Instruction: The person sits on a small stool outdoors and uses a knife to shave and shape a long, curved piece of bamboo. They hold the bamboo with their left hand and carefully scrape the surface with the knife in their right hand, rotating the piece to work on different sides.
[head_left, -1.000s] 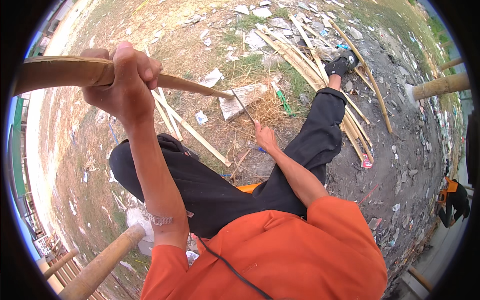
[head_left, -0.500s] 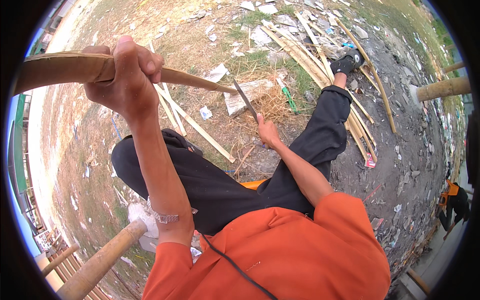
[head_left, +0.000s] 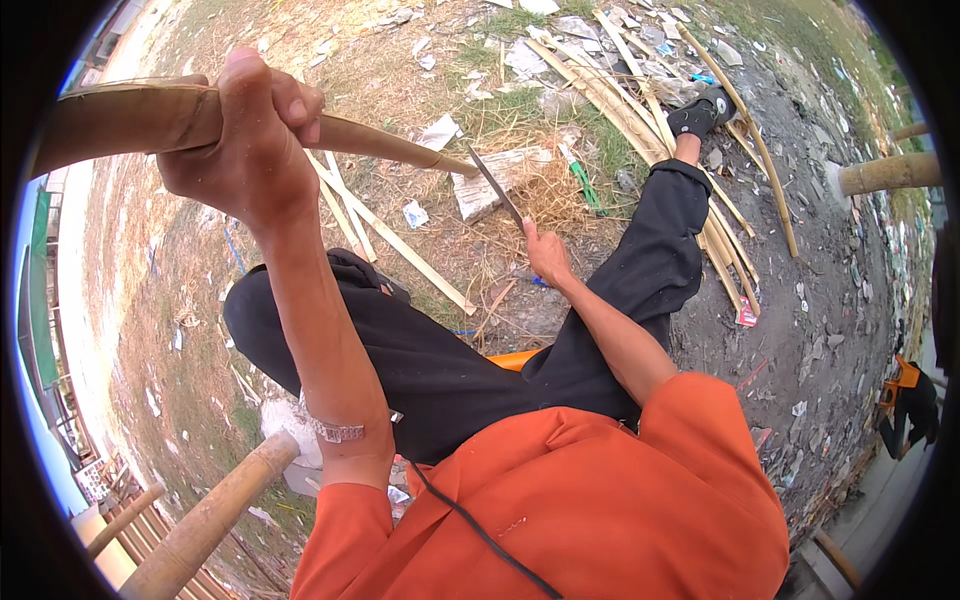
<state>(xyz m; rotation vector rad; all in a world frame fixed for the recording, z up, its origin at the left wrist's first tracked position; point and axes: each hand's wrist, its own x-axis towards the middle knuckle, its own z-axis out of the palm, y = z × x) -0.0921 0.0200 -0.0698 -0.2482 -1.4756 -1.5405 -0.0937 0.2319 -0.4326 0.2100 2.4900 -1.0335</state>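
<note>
Raised at the upper left, my left hand is closed around a long bamboo pole. The pole slants down to the right, and its far end comes down at a pale wooden block on the ground. My right hand grips a long dark-bladed knife, its handle hidden in the fist. The blade's tip points up and left, close beside the pole's lower end. I cannot tell whether blade and pole touch. Brown shavings lie around the block.
Split bamboo strips lie beyond the block, by my right foot. More strips rest near my left knee. A green tool-like object lies right of the block. Bamboo posts stand at lower left and right.
The view has shifted slightly. Both hands keep their grips, and the knife stays near the pole's lower end with barely any movement.
</note>
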